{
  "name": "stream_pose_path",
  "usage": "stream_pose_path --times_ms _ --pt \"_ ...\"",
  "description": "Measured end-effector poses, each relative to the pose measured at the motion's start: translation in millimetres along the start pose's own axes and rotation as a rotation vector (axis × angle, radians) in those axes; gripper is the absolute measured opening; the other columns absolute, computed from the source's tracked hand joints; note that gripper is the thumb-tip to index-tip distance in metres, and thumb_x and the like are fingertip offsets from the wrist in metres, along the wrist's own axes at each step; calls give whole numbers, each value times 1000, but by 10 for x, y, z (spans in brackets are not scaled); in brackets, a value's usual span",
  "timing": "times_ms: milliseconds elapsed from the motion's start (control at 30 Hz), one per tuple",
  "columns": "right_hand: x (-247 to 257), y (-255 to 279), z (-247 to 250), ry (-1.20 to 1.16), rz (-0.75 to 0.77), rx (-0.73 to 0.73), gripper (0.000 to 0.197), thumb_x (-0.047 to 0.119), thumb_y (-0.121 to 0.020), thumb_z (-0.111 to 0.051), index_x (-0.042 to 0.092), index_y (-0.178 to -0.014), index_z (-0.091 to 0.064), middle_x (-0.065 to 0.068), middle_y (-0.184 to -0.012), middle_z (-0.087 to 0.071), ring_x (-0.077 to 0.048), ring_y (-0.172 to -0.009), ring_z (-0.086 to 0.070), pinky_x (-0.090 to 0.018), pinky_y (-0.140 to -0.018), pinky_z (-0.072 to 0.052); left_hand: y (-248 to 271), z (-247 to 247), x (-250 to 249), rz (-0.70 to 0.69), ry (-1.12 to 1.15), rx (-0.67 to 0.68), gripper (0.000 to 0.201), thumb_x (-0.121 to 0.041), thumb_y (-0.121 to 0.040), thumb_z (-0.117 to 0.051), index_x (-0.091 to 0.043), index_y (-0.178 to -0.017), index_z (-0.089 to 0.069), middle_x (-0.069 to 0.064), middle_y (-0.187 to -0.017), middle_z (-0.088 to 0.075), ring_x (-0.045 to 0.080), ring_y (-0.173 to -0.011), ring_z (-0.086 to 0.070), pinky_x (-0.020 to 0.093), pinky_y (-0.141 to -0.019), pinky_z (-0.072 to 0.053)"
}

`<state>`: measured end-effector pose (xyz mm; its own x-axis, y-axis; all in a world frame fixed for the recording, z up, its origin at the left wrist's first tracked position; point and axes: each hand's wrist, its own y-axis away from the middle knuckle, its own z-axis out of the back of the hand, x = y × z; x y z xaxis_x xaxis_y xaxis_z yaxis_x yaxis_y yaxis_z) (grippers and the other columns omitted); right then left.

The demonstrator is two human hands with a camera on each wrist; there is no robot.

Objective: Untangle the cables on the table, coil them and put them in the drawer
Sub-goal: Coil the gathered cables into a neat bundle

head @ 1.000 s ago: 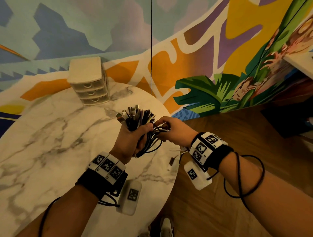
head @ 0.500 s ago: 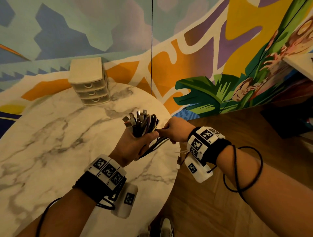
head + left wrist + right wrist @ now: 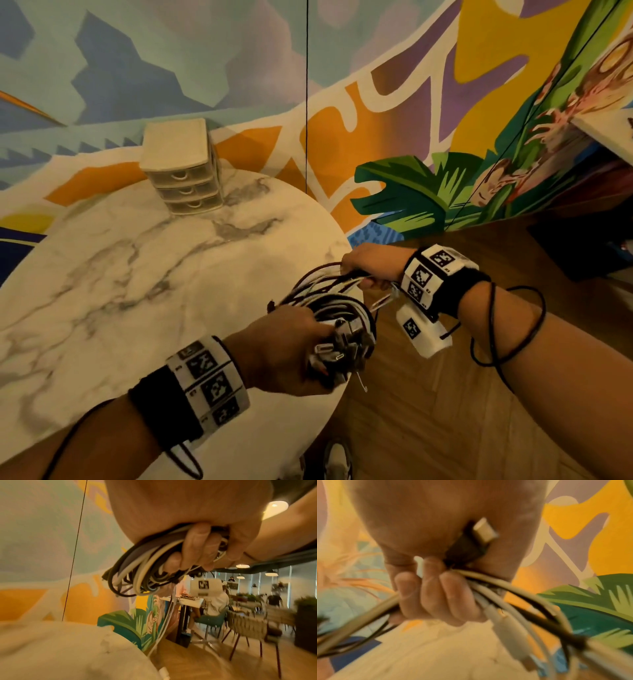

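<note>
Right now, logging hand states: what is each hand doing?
Left hand: closed round the cable bundle, near the plugs.
Right hand: closed round the bundle's far strands.

The left hand (image 3: pixel 284 349) has turned over, so the plugs (image 3: pixel 342 349) of the cables (image 3: pixel 329 301) now point down toward the person. The right hand (image 3: pixel 371 263) has drawn away, stretching the loops.

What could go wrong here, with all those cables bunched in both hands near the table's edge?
The cables are held as one mixed bundle by the left hand and right hand; pulling apart could tighten tangles. Loose ends dangle past the table edge and may snag. The drawer unit looks shut, and both hands are full.
</note>
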<state>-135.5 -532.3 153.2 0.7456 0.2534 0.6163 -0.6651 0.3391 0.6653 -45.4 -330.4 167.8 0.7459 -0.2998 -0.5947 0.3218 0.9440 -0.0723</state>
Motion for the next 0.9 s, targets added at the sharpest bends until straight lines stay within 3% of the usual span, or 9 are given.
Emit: stream_pose_path --times_ms 100,200,267,367,500,600,700,800,900 --pt "-282 -98 -206 114 27 -42 32 19 -97 -44 15 -66 -51 -6 -59 -47 -22 -52 -43 -26 -50 -37 -70 43 -19 191 516 -272 31 -6 -78 -73 -34 -87 -60 -28 -75 -66 -17 -81 -58 0 -72 -40" --pt "-638 -151 -447 -8 -35 -88 32 27 -96 -45 14 -71 -61 -5 -62 -56 -17 -52 -49 -27 -55 -45 -250 111 85 414 996 -528 17 -7 -80 -65 -22 -75 -60 -7 -51 -59 3 -45 -54 13 -45 -41" --pt "-814 -179 -553 39 -9 -119 26 24 -96 -46 11 -87 -67 -6 -87 -65 -20 -80 -60 -31 -78 -48 -339 169 177 510 1125 -680 15 -15 -80 -62 -11 -66 -55 -4 -38 -38 9 -28 -29 14 -35 -22" --pt "-886 -88 -599 -18 109 -302 28 14 -93 -49 10 -118 -61 -11 -119 -58 -27 -109 -56 -39 -97 -44 -422 208 322 504 1230 -777 21 -21 -86 -56 -5 -74 -54 -3 -35 -33 10 -27 -21 20 -38 -12" --pt "-739 187 -857 -85 370 -371 55 35 -83 -67 29 -134 -46 11 -135 -46 -2 -121 -43 -22 -103 -35 -520 231 371 489 1323 -844 24 -23 -91 -50 -3 -79 -54 -3 -33 -31 10 -26 -20 23 -39 -12" --pt "-514 170 -1151 -38 458 -337 59 44 -79 -70 25 -131 -49 8 -128 -53 -5 -115 -50 -22 -99 -40 -601 190 252 442 1416 -839 24 -25 -90 -50 -4 -79 -54 -3 -33 -29 9 -26 -19 25 -40 -11" --pt "-348 41 -1173 -170 413 -300 9 31 -90 -62 22 -92 -63 -4 -93 -64 -14 -84 -57 -38 -85 -50 -602 148 128 380 1478 -763 25 -27 -86 -51 -5 -78 -55 -4 -32 -29 8 -25 -19 24 -40 -13" --pt "-250 17 -941 -186 344 -80 19 19 -88 -66 19 -107 -63 -2 -100 -65 -12 -92 -58 -36 -91 -50 -486 137 142 380 1465 -670 23 -26 -84 -52 -5 -76 -55 -3 -31 -30 9 -25 -19 23 -39 -13" --pt "-189 69 -644 52 193 186 11 12 -89 -64 14 -79 -60 14 -63 -62 0 -57 -55 -21 -63 -47 -352 167 72 390 1389 -544 24 -25 -78 -59 -1 -77 -54 -2 -32 -34 10 -25 -21 23 -37 -12"
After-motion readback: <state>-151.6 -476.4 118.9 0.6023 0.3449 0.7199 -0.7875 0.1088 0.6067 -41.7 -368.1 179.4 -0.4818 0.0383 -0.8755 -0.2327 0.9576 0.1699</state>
